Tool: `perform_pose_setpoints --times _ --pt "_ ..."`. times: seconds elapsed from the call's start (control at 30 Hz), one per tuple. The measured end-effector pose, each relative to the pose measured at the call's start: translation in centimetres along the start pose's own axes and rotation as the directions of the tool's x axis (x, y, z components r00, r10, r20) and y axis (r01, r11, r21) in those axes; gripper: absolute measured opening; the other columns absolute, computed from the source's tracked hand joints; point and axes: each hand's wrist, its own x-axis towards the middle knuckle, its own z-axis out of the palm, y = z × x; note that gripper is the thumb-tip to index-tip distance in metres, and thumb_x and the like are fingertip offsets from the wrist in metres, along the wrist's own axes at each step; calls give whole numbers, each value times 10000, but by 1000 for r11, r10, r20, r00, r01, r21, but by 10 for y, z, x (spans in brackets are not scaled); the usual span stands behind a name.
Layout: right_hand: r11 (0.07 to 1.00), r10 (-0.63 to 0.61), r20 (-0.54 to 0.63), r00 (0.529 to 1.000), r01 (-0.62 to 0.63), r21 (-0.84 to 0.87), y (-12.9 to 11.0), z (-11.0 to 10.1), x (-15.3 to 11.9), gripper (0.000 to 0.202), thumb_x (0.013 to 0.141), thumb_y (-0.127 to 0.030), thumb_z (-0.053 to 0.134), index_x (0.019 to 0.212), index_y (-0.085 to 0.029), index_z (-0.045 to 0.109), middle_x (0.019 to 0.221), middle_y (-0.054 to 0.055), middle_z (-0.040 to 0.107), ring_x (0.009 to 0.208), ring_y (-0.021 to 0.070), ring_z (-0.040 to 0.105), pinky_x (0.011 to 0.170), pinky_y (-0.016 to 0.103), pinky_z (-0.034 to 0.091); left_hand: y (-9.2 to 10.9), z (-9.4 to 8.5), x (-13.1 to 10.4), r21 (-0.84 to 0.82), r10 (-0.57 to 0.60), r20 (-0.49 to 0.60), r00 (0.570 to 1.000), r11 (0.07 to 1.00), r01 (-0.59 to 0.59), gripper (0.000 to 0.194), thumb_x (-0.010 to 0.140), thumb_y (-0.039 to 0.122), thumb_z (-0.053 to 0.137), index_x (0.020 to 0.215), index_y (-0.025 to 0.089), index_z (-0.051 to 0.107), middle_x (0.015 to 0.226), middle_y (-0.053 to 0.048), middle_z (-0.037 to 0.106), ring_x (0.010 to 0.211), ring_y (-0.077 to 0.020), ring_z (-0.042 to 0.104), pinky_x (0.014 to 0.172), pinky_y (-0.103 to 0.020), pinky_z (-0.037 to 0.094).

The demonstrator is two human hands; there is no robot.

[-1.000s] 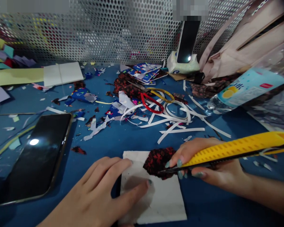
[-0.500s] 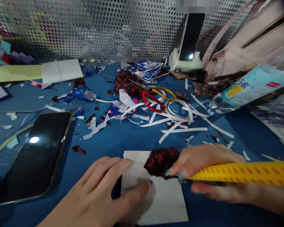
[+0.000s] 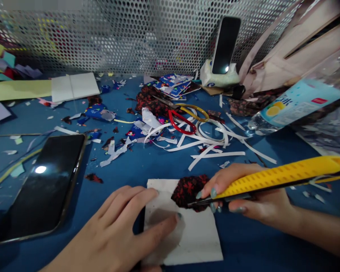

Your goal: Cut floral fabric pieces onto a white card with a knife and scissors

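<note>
My right hand [image 3: 243, 189] grips yellow-handled thread snips [image 3: 260, 175]. Their metal tip lies along the lower edge of a dark fabric piece [image 3: 187, 190] with a red pattern, and my fingertips meet its right side. I cannot tell whether the blades are apart. Beneath the fabric is a white square card [image 3: 192, 238]. On the card's left side rests my left hand [image 3: 113, 223], fingers stretched and thumb spread apart, holding nothing. Beyond the hands lie scissors [image 3: 184, 121] with one red and one yellow handle loop, among white strips [image 3: 206, 145].
To the left lies a black phone [image 3: 42, 185]. Another phone [image 3: 226, 45] stands upright in a tissue pack [image 3: 219, 77] near the perforated metal panel [image 3: 116, 37]. A bottle [image 3: 297, 102] leans at right beside a pale bag [image 3: 289, 56]. Fabric and paper scraps litter the table [image 3: 124, 166].
The far end of the snips has swung up, and their tip now shows against the fabric's lower edge. My right wrist has turned. My left hand has stayed on the card.
</note>
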Motion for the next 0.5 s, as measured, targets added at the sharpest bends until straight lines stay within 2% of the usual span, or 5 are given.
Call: perform_pose_setpoints --times 0.1,0.3,0.5 --pt "1000 15 4 1000 -15 11 -1 0 0 184 841 -245 764 1018 -205 735 938 72 785 767 139 753 680 175 608 -1 2 0 1 40 -39 998 999 -40 472 878 515 637 1329 388 582 1349 -84 459 1204 -322 479 1001 -509 481" --pt "999 28 22 999 -29 15 2 0 -1 188 844 -237 758 1028 -209 727 946 69 784 764 136 754 675 170 607 2 0 -2 15 -23 5 1000 1000 23 419 937 543 545 1342 436 554 1379 -44 443 1251 -288 458 1079 -497 422" --pt "969 -64 69 996 79 -233 -7 0 3 201 822 -178 759 1009 -226 704 917 46 788 813 153 760 717 187 601 1 -2 -1 -2 -16 0 1000 1000 16 466 886 507 629 1339 423 559 1352 -43 504 1219 -291 509 1076 -482 435"
